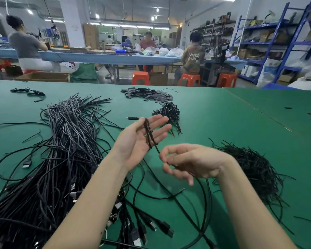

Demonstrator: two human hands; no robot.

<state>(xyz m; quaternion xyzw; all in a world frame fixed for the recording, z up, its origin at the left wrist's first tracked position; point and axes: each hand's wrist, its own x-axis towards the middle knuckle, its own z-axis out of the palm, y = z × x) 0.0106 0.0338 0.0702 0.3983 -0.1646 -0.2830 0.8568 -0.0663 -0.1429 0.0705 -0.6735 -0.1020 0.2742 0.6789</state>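
A black cable [149, 134] is looped across the palm of my left hand [142, 139], which is held palm up above the green table [214, 123] with its fingers straight. The loops lie over my fingers and palm. My right hand [192, 162] is just below and to the right, pinching the same cable between thumb and forefinger. From there the cable trails down to the table.
A big bundle of black USB cables [61, 159] covers the table's left side. A heap of black twist ties [255, 168] lies at the right, a smaller bunch [169, 110] and a pile of flat black pieces [147, 95] farther back. People sit at benches behind.
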